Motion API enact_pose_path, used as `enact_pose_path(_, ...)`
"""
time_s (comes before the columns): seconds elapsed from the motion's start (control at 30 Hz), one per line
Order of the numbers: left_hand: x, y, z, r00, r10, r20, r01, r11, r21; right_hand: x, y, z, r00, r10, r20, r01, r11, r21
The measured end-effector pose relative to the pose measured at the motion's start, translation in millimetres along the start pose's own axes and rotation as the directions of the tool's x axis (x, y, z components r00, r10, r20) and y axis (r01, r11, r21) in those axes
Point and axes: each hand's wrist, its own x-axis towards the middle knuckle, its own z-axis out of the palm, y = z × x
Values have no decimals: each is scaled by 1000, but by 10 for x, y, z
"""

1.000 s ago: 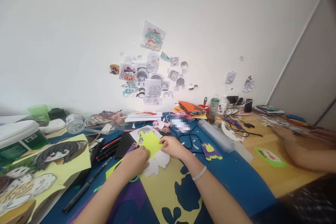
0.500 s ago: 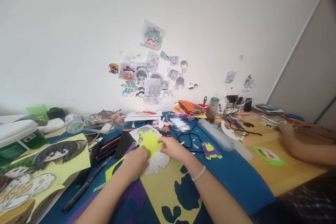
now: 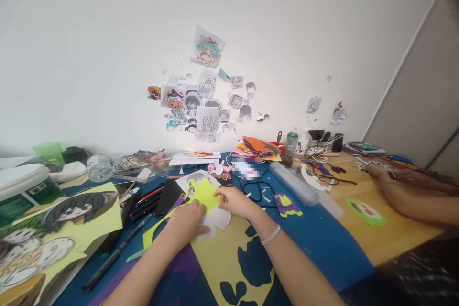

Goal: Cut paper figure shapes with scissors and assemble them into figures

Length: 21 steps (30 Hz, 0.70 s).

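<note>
Fingers: left hand (image 3: 188, 219) and right hand (image 3: 234, 201) closed on near and right edges of lime-green cut-paper shape (image 3: 202, 193) | Head view: shape at centre, beside white paper cutout (image 3: 223, 220) | Risk: uneven pull could tear thin edges; left-thumb drag could displace cutout.

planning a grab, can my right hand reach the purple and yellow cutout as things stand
Probably yes: the cutout lies uncovered, right of your right hand, with only low things like black cord between. It seems to pinch the yellow-green paper, though.
</note>
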Motion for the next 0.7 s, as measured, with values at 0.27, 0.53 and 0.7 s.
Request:
enact_pose_path(0.27, -11, 55, 8, 999, -39, 29, 39, 999, 3, -11, -22, -53, 999, -48, -22, 42, 972, -230)
enact_pose_path(0.53, -33, 43, 21, 996, -59, 73, 66, 993, -99, -31, 102, -140, 991, -64, 114, 89, 970, -228)
enact_pose_path(0.7, 5, -13, 43, 995, -70, 67, 83, 969, -231, -30, 115, -117, 993, -50, 110, 72, 977, -203)
